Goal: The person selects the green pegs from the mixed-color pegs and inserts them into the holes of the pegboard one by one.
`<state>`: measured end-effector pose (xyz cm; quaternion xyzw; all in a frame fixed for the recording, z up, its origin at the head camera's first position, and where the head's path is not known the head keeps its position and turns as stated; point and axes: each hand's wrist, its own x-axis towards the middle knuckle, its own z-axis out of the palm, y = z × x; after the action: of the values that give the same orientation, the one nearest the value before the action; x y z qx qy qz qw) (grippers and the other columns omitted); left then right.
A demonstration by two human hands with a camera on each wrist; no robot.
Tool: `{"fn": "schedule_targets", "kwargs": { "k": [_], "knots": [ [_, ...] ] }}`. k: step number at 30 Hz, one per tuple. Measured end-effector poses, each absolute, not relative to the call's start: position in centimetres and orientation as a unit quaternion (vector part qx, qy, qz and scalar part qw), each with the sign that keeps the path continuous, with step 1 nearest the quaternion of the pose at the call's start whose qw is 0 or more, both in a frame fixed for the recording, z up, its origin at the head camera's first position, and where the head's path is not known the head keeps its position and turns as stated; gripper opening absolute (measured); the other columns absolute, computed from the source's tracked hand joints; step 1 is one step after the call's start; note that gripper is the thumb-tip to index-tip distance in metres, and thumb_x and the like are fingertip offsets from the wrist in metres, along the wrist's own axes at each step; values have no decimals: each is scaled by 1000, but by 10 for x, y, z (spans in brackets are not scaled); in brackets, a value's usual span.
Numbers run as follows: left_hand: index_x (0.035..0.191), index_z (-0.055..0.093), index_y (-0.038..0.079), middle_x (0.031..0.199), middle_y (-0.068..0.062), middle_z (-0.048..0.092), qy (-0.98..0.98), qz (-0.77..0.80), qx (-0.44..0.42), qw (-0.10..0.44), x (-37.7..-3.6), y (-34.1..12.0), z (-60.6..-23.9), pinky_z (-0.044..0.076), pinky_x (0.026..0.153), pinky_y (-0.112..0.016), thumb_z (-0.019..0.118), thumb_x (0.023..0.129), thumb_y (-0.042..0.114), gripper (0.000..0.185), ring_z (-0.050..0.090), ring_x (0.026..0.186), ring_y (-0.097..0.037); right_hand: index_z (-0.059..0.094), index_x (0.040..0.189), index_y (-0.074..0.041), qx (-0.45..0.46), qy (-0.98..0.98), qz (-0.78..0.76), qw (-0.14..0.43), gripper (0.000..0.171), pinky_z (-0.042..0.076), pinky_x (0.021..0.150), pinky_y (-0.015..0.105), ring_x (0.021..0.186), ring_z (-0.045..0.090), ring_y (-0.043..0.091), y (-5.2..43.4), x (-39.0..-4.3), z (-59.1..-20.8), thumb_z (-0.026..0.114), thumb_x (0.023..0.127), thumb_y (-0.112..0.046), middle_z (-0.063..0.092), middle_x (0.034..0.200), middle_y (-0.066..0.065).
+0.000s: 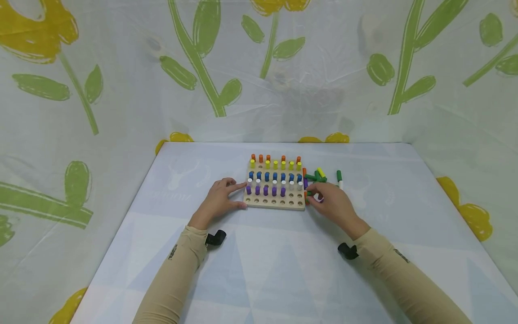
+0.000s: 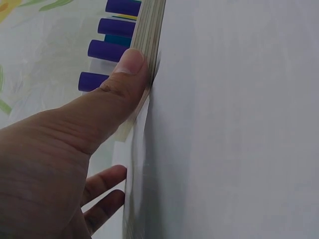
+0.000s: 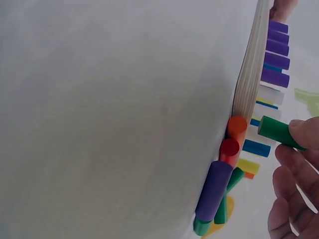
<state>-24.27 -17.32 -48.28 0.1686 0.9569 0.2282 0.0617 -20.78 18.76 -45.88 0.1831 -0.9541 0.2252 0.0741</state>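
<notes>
Pinched between the fingertips of the right hand (image 1: 333,203) is a green peg (image 3: 277,131), which the hand holds just beside the right edge of the wooden pegboard (image 1: 275,204), near its front corner. In the right wrist view the peg lies level, with its free end turned toward the board, and the fingers (image 3: 304,135) curl around its other end.

Left hand (image 1: 220,201) rests against the left edge of the pegboard. Its thumb (image 2: 124,79) presses flat on the board's side and the other fingers are nearly straight, so this hand grips nothing.

On the pegboard stand rows of pegs: orange at the back, then yellow, blue, white, and purple pegs (image 1: 265,190) nearest the front. In front of the purple ones is 1 row of open holes (image 1: 273,202).

Beside the right edge of the board lie loose pegs (image 1: 317,176) in a small heap on the pale table (image 1: 259,270), among them green, yellow, orange and purple. 1 more green peg (image 1: 339,174) lies a little further right of the heap.
</notes>
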Motion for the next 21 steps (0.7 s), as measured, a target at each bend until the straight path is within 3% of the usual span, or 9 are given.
{"fn": "schedule_targets", "kwargs": {
  "k": [14,21],
  "knots": [
    [152,49,29,147,-16,44,957,228,166,64,-243,-173,-483,29,117,-54,79,83,54,79,37,136,-39,72,117,-12,183,-958,211,56,29,49,66,30,81,57,20,176,-210,-456,79,91,-24,65,88,-1],
    [152,50,29,146,-16,45,957,225,170,63,-244,-173,-483,29,117,-54,80,83,53,79,38,136,-40,72,120,-12,187,-956,222,51,31,50,69,31,82,55,18,169,-210,-458,78,92,-24,71,104,2]
  ]
}}
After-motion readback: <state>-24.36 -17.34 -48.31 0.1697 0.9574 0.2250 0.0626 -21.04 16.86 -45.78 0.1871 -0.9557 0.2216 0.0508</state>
